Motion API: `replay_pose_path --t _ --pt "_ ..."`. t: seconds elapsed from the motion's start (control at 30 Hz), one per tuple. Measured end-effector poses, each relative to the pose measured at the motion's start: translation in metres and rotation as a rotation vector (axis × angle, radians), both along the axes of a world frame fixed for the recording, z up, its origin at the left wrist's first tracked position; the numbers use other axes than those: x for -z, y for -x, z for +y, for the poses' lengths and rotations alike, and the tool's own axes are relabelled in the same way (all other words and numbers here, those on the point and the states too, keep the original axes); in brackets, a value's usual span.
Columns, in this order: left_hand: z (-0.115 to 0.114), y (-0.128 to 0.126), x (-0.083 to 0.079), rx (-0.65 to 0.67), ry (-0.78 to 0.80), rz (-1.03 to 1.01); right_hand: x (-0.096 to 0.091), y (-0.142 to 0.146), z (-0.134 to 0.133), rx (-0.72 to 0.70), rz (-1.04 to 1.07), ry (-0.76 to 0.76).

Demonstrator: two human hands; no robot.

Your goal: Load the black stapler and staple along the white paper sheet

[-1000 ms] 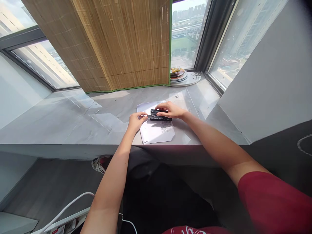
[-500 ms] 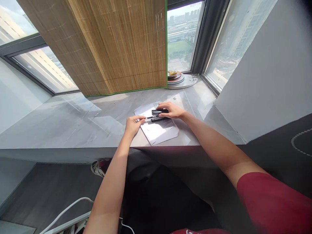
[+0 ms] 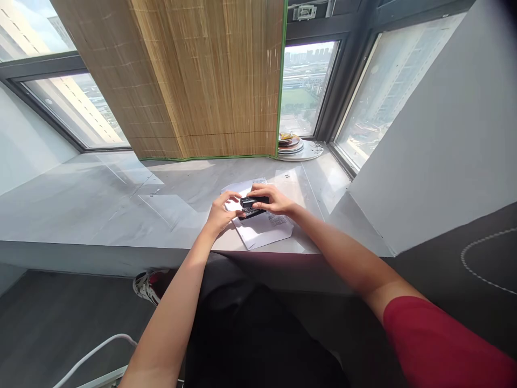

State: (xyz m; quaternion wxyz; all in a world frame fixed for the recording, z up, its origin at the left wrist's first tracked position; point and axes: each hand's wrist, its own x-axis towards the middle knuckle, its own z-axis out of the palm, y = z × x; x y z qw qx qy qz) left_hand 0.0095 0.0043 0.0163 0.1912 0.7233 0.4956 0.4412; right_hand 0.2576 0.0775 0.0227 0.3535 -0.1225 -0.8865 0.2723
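Note:
A black stapler (image 3: 247, 202) rests on white printed sheets of paper (image 3: 264, 236) near the front edge of the sill. Its top arm is raised a little from its base. My right hand (image 3: 272, 199) is wrapped over the rear of the top arm, with the thumb along its near side. My left hand (image 3: 221, 213) is at the stapler's left end, the thumb at the base and the fingers close to the top arm's tip. Any small part between the left fingertips is too small to make out.
A clear sheet (image 3: 293, 183) lies right of the papers. Several stacked plates (image 3: 293, 146) stand on an oval board (image 3: 313, 151) by the window. A bamboo blind (image 3: 210, 81) hangs behind. Small bits (image 3: 155, 192) lie on the sill (image 3: 109, 215) to the left.
The left fingers have opened from a pinch beside the stapler and moved onto its left end. The stapler's top arm sits closer to its base. The view has tilted up slightly.

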Motion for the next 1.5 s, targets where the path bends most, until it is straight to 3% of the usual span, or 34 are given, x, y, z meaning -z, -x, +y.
replay_pose_path --t 0.17,0.37,0.5,0.67,1.07,1.27,1.5 --pt "-0.008 -0.014 -0.009 -0.074 -0.146 0.098 -0.019 -0.032 -0.002 0.174 0.016 -0.016" --pt "-0.035 -0.054 -0.001 0.363 -0.174 0.559 -0.013 -0.132 -0.037 0.509 -0.058 -0.005" --pt "-0.041 -0.068 0.009 0.521 -0.107 0.713 -0.005 -0.172 -0.070 0.582 -0.195 0.052" --pt "-0.041 -0.079 0.005 0.565 -0.002 0.776 0.000 -0.162 -0.086 0.520 -0.245 0.086" --pt "-0.052 -0.069 -0.005 0.531 0.017 0.782 -0.001 -0.143 -0.093 0.526 -0.395 -0.076" --pt "-0.052 -0.069 -0.005 0.553 0.060 0.776 -0.001 -0.133 -0.091 0.459 -0.324 -0.026" --pt "-0.054 -0.068 -0.008 0.571 0.101 0.788 0.004 -0.131 -0.095 0.480 -0.222 -0.016"
